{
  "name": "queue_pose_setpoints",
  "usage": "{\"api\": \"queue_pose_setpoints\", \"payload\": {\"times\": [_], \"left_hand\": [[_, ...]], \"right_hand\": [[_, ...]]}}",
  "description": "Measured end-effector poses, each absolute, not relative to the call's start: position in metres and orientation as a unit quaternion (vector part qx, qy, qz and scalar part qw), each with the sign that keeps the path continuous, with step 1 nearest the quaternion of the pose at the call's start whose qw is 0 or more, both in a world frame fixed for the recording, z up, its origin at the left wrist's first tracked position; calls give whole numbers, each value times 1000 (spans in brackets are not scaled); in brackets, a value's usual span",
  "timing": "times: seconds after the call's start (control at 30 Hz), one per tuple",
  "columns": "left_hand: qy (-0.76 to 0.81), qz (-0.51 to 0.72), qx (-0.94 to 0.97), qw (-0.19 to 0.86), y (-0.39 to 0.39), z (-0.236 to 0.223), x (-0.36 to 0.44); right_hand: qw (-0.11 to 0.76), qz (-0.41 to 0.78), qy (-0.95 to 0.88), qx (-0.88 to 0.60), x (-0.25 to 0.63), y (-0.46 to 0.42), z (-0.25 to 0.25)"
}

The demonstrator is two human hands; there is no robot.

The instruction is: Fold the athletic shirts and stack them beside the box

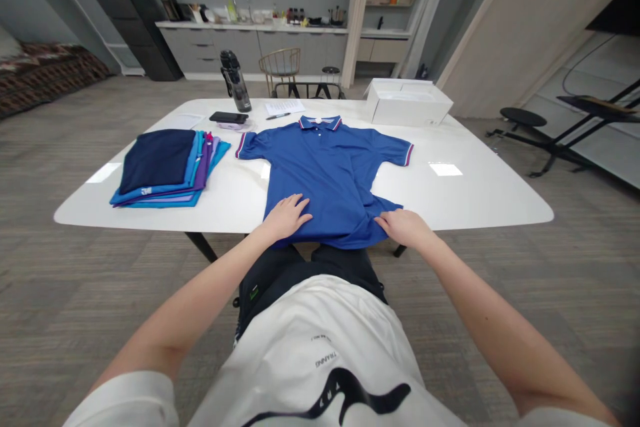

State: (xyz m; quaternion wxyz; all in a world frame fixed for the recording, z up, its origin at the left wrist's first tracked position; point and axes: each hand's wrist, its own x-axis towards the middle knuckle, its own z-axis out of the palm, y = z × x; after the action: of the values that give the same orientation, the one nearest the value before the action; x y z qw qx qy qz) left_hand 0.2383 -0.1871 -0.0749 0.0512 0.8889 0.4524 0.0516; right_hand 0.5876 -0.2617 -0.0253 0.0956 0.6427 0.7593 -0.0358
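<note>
A blue polo shirt [320, 173] lies spread face up on the white table [480, 193], its striped collar at the far side and its hem hanging slightly over the near edge. Flat on the lower left of the shirt rests my left hand [288, 217], fingers apart. My right hand [406, 227] pinches the shirt's lower right corner, where the cloth is pulled outward and creased. To the left sits a stack of folded clothes [160, 163], dark navy on top with blue and purple layers beneath.
Behind the stack are a black phone [229, 117], a dark water bottle [236, 83], a pen [278, 116] and a printed sheet [285, 107]. A white box [409, 103] stands at the back right. Beyond the table are a chair [281, 65] and a kitchen counter [250, 28].
</note>
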Motion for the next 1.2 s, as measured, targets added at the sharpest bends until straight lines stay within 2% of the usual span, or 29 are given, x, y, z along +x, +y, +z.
{"api": "queue_pose_setpoints", "payload": {"times": [0.1, 0.13, 0.27, 0.33, 0.43, 0.57, 0.67, 0.73, 0.77, 0.87, 0.93, 1.07, 1.2], "left_hand": [[466, 62, 882, 39, -190, -70, 239], [471, 68, 879, 36, -190, -68, 240], [467, 96, 879, 24, -183, -68, 248], [462, 99, 881, 30, -178, -74, 252], [470, 85, 877, 55, -172, -85, 253], [475, 83, 874, 62, -171, -91, 252], [476, 85, 873, 61, -173, -89, 251], [475, 85, 874, 60, -174, -87, 252], [475, 86, 874, 57, -175, -86, 253], [480, 89, 872, 38, -176, -83, 254], [485, 90, 869, 27, -176, -82, 254], [510, 77, 856, 39, -179, -84, 250], [534, 71, 841, 44, -186, -86, 246]], "right_hand": [[151, -127, 727, 658, 596, -265, -20], [131, -135, 729, 659, 598, -264, -20], [-46, -92, 797, 595, 597, -253, -31], [-76, -89, 814, 568, 595, -250, -37], [-46, -61, 793, 604, 596, -258, -41], [90, -48, 722, 685, 614, -281, -30], [160, -195, 678, 690, 625, -291, -20], [122, -254, 683, 674, 623, -289, -17], [73, -238, 700, 669, 619, -285, -18], [-102, -94, 763, 631, 602, -266, -30], [-139, -40, 793, 592, 594, -255, -45], [-86, 10, 806, 586, 592, -255, -70], [15, 40, 806, 590, 601, -275, -67]]}}
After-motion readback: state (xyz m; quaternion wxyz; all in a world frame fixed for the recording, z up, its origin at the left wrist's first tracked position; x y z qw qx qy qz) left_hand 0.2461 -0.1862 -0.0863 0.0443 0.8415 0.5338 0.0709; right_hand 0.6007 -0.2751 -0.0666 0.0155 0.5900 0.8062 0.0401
